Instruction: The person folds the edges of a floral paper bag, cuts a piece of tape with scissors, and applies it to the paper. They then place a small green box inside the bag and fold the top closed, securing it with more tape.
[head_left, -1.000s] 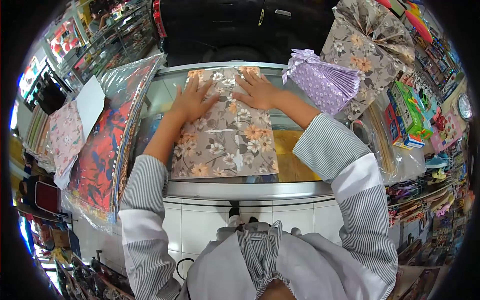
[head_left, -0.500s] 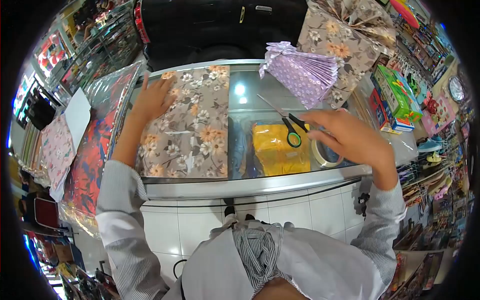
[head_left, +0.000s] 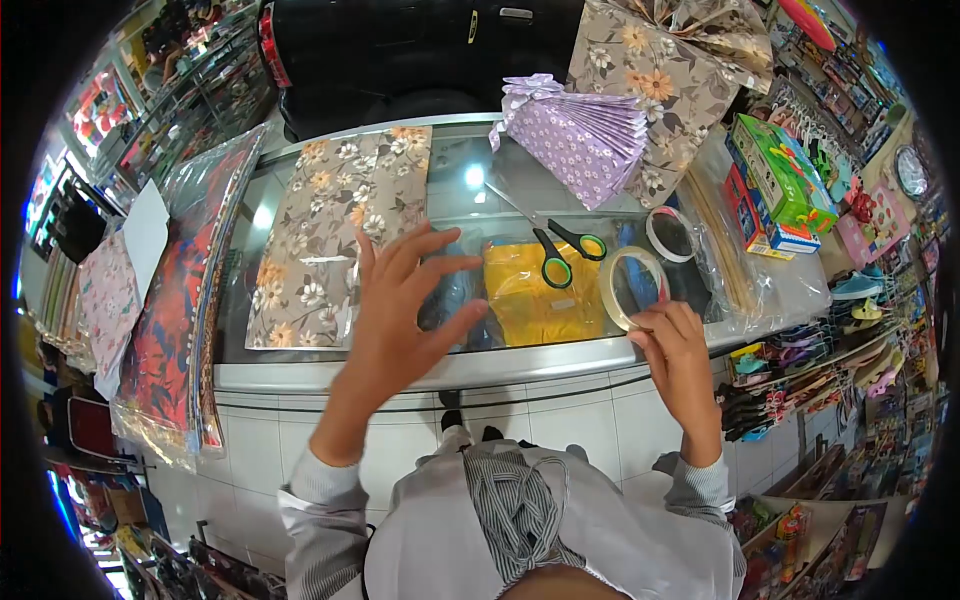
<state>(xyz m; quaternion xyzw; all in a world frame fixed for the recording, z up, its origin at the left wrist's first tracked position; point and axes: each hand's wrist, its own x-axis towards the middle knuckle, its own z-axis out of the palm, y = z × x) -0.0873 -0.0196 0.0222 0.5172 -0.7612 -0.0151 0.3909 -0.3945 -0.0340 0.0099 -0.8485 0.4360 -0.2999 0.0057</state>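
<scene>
My right hand [head_left: 675, 345] pinches the near edge of a cream tape roll [head_left: 609, 292], which is tilted up from the glass counter. My left hand [head_left: 405, 300] hovers with spread fingers over the counter's front part, holding nothing, and hides the lower right part of the floral paper packet [head_left: 315, 240]. Between the hands, black and green scissors [head_left: 556, 262] lie with blades apart on a yellow packet [head_left: 530, 310]. A second tape roll [head_left: 670, 235] lies behind the one in my right hand.
A pleated purple paper piece [head_left: 585, 145] and a larger floral pleated one [head_left: 640, 80] lie at the back. Green and blue boxes [head_left: 785, 185] stand on the right. Plastic-wrapped sheets [head_left: 185, 290] hang at the left. The counter's metal front edge [head_left: 480, 372] faces me.
My left hand has lifted off the floral packet and moved right. My right hand has moved from the scissors to the tape roll and taken hold of it, tilting it up.
</scene>
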